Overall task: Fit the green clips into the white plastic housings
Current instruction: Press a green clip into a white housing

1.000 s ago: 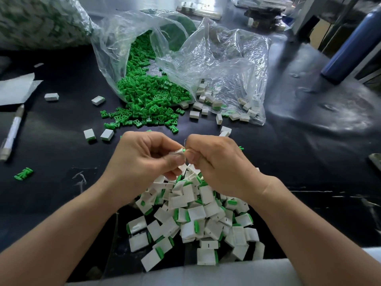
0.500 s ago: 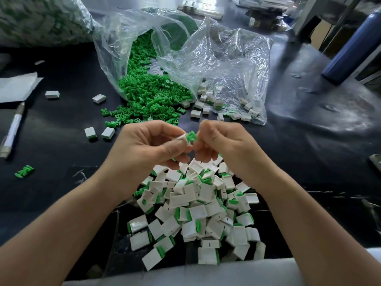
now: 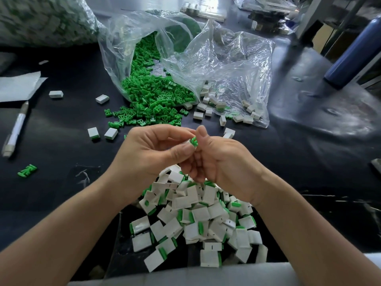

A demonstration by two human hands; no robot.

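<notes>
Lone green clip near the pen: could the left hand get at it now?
Probably, once freed: the left hand pinches a white housing, yet only open black table separates it from the lone green clip.

Left hand (image 3: 150, 153) pinching a white housing (image 3: 189, 143) at frame centre, right hand (image 3: 222, 159) pinching a green clip (image 3: 193, 140) against it, assembled pile (image 3: 198, 219) below, loose green clips (image 3: 152, 100) spilling from clear bag (image 3: 226, 65) above.

A glossy black worktop (image 3: 309, 141) fills the view, its surface rippled and catching pale light toward the far right corner. A dark blue cylindrical bottle (image 3: 354, 52) stands near the right edge. Blurred equipment (image 3: 268, 15) crowds the far edge. A grey strip (image 3: 185, 275) runs along the near edge.
</notes>
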